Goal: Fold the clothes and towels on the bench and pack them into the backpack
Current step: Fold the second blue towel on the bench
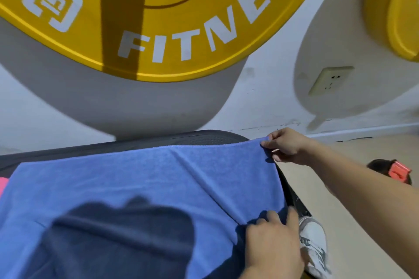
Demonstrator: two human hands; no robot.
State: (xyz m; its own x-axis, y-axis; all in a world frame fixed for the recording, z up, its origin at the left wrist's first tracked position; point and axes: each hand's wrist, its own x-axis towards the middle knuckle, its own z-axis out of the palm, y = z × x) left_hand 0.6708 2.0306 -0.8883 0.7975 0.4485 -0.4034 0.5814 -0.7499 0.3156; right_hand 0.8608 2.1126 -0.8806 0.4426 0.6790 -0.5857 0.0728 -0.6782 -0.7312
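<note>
Blue towel [136, 176] lies spread across the dark padded bench [204, 137], filling the lower left and centre of the frame. Right hand [285, 145], at centre right, pinches the towel's far right corner between thumb and curled fingers, with that corner lifted slightly off the bench. Left hand [272, 240], lower right of centre, lies fingers-down on the near right corner; creases run from it, but whether a thumb grips underneath cannot be told. A dark shadow covers the towel's lower middle. A pink item [3, 186] shows at the left edge. Behind the bench, the white wall carries a yellow disc with "FITNE" lettering [158, 18] and a wall socket [331, 80]. A white shoe [313, 244] stands on the beige floor [340, 222].
</note>
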